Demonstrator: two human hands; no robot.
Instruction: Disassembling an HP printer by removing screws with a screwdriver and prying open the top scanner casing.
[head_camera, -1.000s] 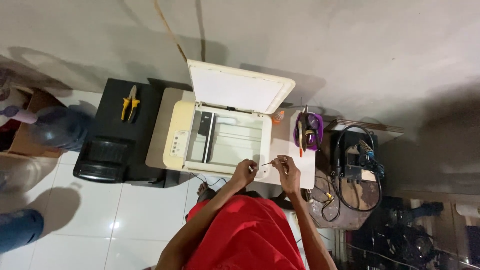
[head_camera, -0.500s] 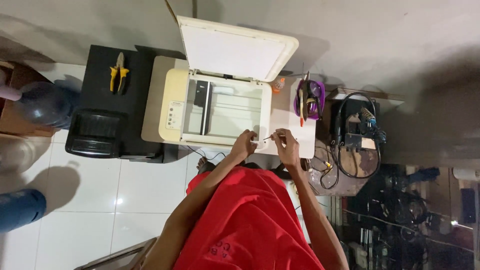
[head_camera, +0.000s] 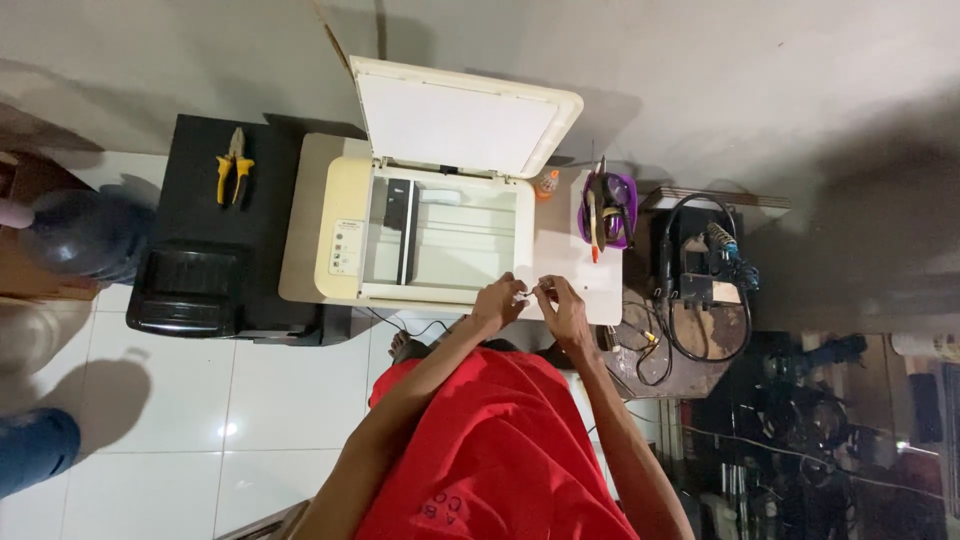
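- White tile floor (head_camera: 280, 400), grey wall; flatbed printer (head_camera: 440, 240), lid up.
- Left hand (head_camera: 497, 302) and right hand (head_camera: 562, 305) both pinch one small thin part (head_camera: 531, 292), too small to identify, at the printer's front edge.
- Yellow-handled pliers (head_camera: 235, 165) lie on the black printer (head_camera: 215, 240), well apart.

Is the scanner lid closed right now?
No, the scanner lid is raised, leaving the glass bed uncovered beyond both hands.

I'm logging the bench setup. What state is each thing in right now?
Scanner lid: raised, propped open.
Scanner bed: uncovered, with a dark bar at its left end.
Yellow-handled pliers: lying on the black printer, untouched.
Purple cup: upright, with tools in it.
Left hand: pinching a small part.
Right hand: pinching the same small part.
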